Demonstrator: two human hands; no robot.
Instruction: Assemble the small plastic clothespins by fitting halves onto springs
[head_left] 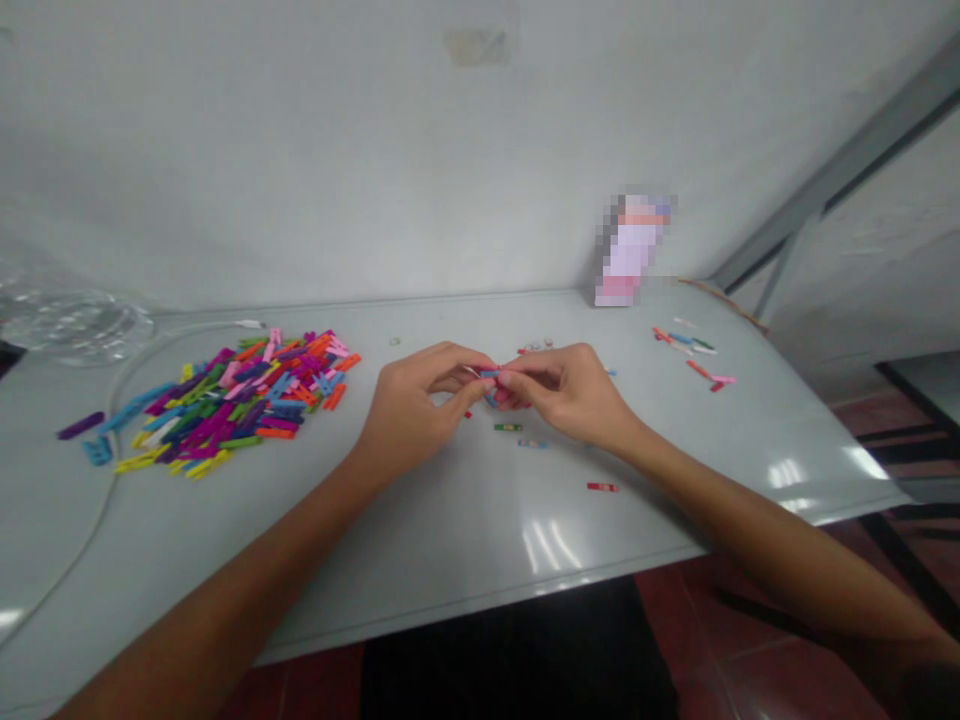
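Over the middle of the table, my left hand (420,395) and my right hand (574,390) meet at the fingertips. Both pinch a small blue clothespin (489,374); the fingers cover much of it, and a reddish bit shows beside it. Just below my hands lie single clothespin halves: a green half (508,427), a light blue half (532,444) and a red half (602,487). More small pieces (536,346) lie partly hidden behind my right hand.
A big heap of coloured clothespins (225,400) spreads at the left, near a white cable (112,480) and clear plastic (75,325). Several loose pieces (682,342) lie at the right. A blurred upright box (631,255) leans by the wall. The table (420,570) ends at the front.
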